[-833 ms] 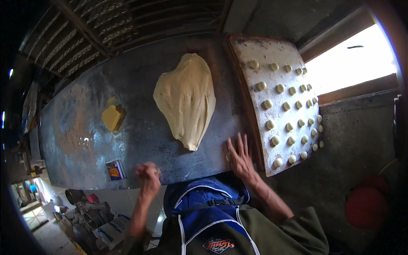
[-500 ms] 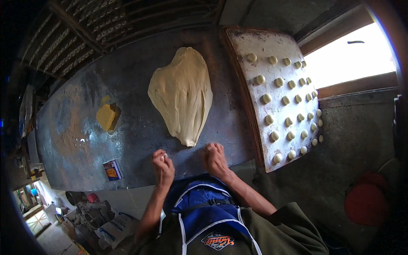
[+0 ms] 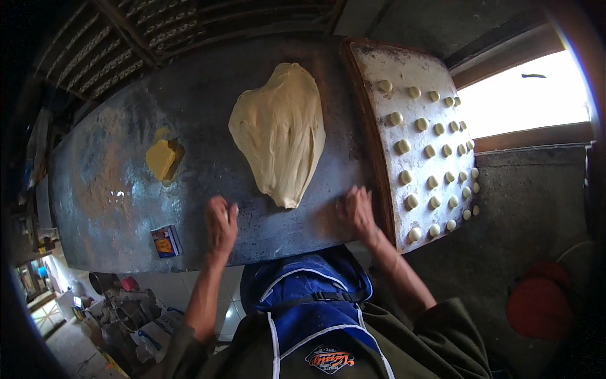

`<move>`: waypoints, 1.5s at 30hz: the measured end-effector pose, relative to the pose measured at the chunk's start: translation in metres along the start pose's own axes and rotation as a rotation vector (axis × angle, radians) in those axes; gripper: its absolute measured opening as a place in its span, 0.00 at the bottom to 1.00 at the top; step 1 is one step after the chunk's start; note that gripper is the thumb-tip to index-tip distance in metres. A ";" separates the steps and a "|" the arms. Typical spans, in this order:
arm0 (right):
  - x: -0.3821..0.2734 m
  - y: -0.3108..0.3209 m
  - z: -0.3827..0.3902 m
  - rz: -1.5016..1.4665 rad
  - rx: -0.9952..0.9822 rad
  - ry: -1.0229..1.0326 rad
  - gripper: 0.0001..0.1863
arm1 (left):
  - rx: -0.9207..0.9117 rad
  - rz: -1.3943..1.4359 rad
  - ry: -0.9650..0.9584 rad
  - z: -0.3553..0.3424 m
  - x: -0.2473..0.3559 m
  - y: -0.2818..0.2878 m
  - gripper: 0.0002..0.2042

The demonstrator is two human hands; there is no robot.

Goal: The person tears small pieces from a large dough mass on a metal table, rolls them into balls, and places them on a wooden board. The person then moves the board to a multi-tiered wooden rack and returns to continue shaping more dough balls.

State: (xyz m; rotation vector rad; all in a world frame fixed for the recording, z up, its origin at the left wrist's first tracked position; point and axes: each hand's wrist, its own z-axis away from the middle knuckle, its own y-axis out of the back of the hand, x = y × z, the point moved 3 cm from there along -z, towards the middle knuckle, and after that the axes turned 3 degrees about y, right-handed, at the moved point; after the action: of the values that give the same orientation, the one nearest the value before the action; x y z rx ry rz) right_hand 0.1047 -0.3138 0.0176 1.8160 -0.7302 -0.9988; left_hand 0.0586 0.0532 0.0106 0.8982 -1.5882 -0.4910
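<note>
A large, smooth slab of pale dough (image 3: pixel 281 129) lies on the dark worktable (image 3: pixel 202 107), narrowing toward me. My left hand (image 3: pixel 222 226) is closed just above the table, left of the dough's narrow end. A small pale bit, which looks like a piece of dough, shows between its thumb and fingers. My right hand (image 3: pixel 358 213) is beside the near left edge of the metal tray (image 3: pixel 379 104), its fingers smeared by motion. Rows of small round dough balls (image 3: pixel 412 201) sit on that tray.
On the table's left part lie a yellow block (image 3: pixel 161 159) and a small blue packet (image 3: pixel 165 241). Slatted racks (image 3: pixel 126 44) stand beyond the table. A bright window opening (image 3: pixel 524 95) is at the right. A red round object (image 3: pixel 540 300) stands lower right.
My hands have moved apart: the left one leftward, the right one rightward toward the tray. The whole view has shifted slightly. The dough slab keeps its shape.
</note>
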 end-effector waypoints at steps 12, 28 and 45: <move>0.001 0.003 -0.029 0.023 -0.070 -0.070 0.16 | 0.014 -0.062 0.054 -0.003 -0.003 0.012 0.12; -0.063 -0.029 -0.011 -0.166 0.092 -0.046 0.09 | -0.033 -0.123 -0.025 0.040 0.031 0.033 0.15; 0.063 0.153 -0.104 -0.612 0.008 0.021 0.16 | -0.231 0.262 -0.651 -0.263 0.276 -0.062 0.25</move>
State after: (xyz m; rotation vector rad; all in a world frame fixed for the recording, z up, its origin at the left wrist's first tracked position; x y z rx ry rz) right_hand 0.2156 -0.3827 0.1628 2.1026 -0.1515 -1.3569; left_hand 0.3239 -0.1549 0.1992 0.3514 -2.1434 -0.8114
